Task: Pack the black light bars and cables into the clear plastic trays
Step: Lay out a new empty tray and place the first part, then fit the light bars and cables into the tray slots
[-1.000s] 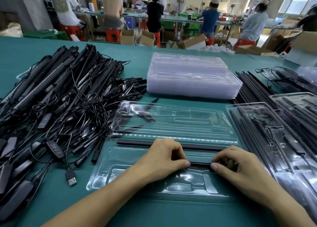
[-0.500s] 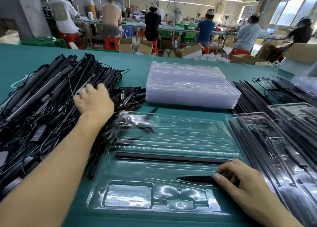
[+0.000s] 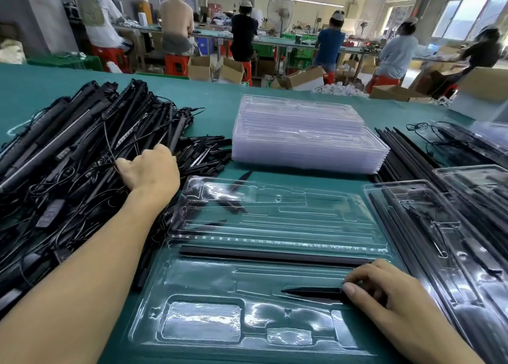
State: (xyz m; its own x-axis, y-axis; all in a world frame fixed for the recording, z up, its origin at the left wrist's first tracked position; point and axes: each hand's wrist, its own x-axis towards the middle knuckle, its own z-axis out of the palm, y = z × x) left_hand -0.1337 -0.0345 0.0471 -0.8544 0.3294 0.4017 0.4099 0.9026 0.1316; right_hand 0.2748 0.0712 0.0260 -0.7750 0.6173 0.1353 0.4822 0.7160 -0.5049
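Closest to me, the right hand lies low on the open tray. Its thumb and curled fingers pinch the end of a short black piece that lies in a narrow slot. Just beyond it, a long black light bar sits in its channel, matte and straight, running almost the width of the tray.

The left forearm stretches out past the tray's left edge. The left hand is knuckles-up in the heap of light bars and cables, fingers curled down into it. The tips are buried, so I cannot tell whether it has hold of anything. A controller in the heap carries marks too blurred to read.

On the right lie filled trays and loose bars. Farther back on the green table stands a stack of empty trays. Beyond it, workers sit at benches.
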